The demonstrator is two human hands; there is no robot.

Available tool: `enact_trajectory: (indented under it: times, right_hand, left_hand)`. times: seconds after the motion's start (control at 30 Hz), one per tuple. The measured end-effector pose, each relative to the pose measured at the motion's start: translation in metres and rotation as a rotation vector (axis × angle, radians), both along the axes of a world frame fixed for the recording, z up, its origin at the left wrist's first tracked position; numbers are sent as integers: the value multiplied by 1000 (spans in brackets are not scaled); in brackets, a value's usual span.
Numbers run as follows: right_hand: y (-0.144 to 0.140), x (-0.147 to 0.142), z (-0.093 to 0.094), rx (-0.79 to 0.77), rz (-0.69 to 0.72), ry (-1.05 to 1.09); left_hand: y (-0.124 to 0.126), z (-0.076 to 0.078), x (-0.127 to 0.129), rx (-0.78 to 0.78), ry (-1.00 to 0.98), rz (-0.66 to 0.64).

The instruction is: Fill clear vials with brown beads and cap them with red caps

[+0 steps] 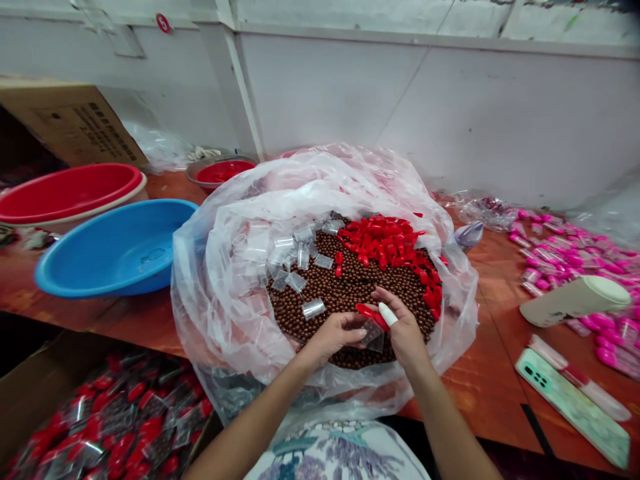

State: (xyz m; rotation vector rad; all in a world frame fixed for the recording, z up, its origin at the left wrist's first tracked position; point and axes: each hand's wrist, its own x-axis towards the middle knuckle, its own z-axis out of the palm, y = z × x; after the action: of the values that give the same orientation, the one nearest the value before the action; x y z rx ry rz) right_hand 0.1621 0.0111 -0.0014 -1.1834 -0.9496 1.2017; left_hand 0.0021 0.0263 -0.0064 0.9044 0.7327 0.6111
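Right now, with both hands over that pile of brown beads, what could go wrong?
1. The small clear bag is pinched between the left hand and right hand; if it slips, the red piece at its mouth could drop back among the brown beads.
2. The beads sit heaped on a loose plastic sheet; a tug on it might roll them onto the table.
3. The phone lies close to the table edge and may get knocked off.

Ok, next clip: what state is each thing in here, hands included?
left hand: pinching the small clear bag
right hand: grip on a red piece, also touching the bag
small clear bag: held between both hands over the beads
big plastic bag: open, rim rolled down
brown beads: heaped inside it
blue basin: upright, empty
phone: lying flat
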Motion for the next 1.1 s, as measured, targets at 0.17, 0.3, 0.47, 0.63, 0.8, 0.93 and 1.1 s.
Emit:
enact_trajectory:
  times: [0.17,0.3,0.47,0.63,0.8,0.93,1.1]
  right_hand:
    - [-6,-10,-5,54,-81,-407]
    - [-14,-7,-3,187,43,-563]
    - [-24,-9,0,103,33,-450]
    - [-29,-16,0,58,-77,-352]
    - [-27,-9,-12,252,107,-658]
    - [-25,-4,-22,359,107,-902]
    - [-29,-9,-20,428,82,-1032]
  left_hand:
    - [-6,-4,4,-22,-8,96]
    - [-7,-1,1,-33,-40,185]
    - [-6,3,1,10,-23,198]
    - [-6,6,0,35,4,186]
    - [-7,10,-3,10,27,239]
    - [-11,8,-1,46,41,274]
    - [-15,7,6,-150,-80,240]
